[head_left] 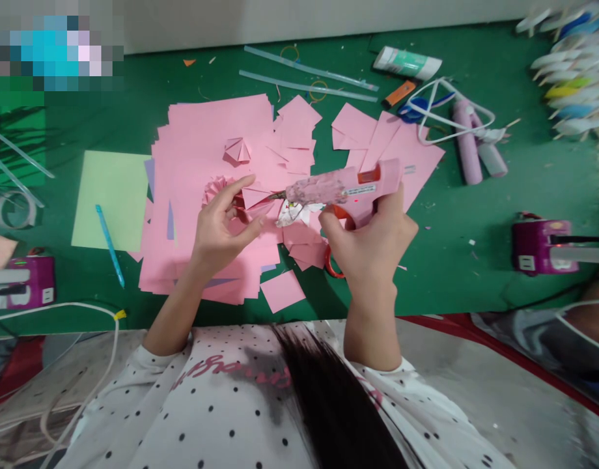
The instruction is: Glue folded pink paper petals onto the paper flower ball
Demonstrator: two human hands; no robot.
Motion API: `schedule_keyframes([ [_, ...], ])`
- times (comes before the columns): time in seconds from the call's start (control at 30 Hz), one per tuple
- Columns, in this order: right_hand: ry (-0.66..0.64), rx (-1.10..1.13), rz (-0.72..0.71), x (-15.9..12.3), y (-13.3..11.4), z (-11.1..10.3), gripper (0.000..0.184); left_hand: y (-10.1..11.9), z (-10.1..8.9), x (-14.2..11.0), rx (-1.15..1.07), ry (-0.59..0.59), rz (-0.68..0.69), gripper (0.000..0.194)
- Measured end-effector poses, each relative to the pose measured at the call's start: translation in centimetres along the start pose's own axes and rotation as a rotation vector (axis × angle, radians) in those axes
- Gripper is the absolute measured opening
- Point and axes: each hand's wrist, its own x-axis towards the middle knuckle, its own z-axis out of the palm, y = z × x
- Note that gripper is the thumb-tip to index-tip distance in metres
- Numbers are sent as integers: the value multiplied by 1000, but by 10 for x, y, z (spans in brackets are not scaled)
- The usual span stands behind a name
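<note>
My right hand (372, 238) is wrapped round the grip of a pink hot glue gun (348, 185), finger on its orange trigger, nozzle pointing left. My left hand (224, 221) pinches a small folded pink paper piece (255, 198) right at the nozzle tip. Beneath both hands lies a spread of pink paper squares (202, 130) on the green table (475, 260). A folded pink paper cone (237, 150) and a pleated pink rosette (215, 187) rest on the pile just beyond my left hand.
A pale green sheet (109, 195) and blue pen (109, 244) lie left. Clear glue sticks (309, 78), a glue tube (407, 62), a white cord and lilac glue gun (465, 143) lie at the back. Purple power strips (541, 246) sit at both sides. Orange scissors (333, 264) lie under my right wrist.
</note>
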Motion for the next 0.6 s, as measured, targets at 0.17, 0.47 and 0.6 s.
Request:
schedule_keyframes([
  [0.17, -8, 6, 11, -1, 1, 1, 42, 1, -1, 0, -15, -4, -20, 55],
  [0.47, 19, -8, -3, -1, 4, 1, 44, 1, 0, 0, -39, -7, -26, 55],
  [0.6, 25, -23, -2, -1, 4, 2, 41, 1, 0, 0, -36, -3, -40, 55],
])
